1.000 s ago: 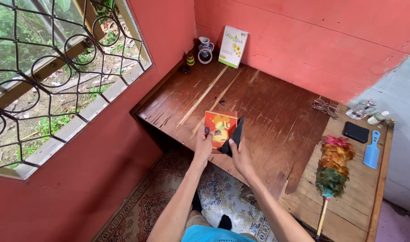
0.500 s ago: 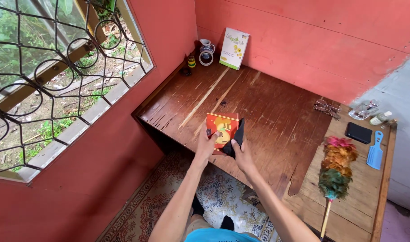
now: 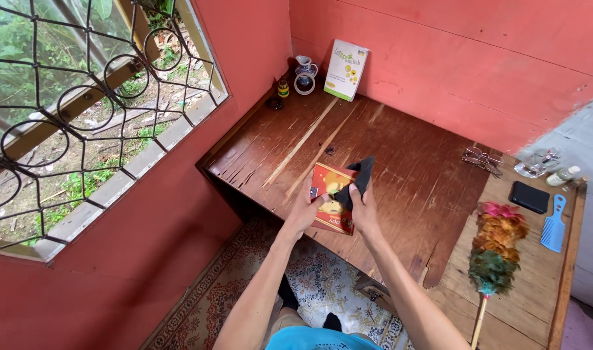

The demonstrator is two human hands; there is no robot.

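A red and orange booklet point(image 3: 329, 185) is held over the front edge of a dark wooden table point(image 3: 400, 149). My left hand point(image 3: 307, 209) grips the booklet by its left side. My right hand point(image 3: 363, 210) presses a black cloth point(image 3: 356, 181) against the booklet's cover, the cloth folded over its right upper part.
At the table's back stand a white and green box point(image 3: 346, 70), a small jug point(image 3: 303, 73) and a small bottle point(image 3: 283, 87). Right: glasses point(image 3: 483, 159), black case point(image 3: 529, 196), blue comb point(image 3: 554, 223), colourful feather duster point(image 3: 495, 249). A barred window point(image 3: 82, 110) is left; a patterned rug point(image 3: 309, 304) lies below.
The black cloth has slid from the booklet's right edge onto its cover, and my right hand now lies over it. The booklet stays in my left hand.
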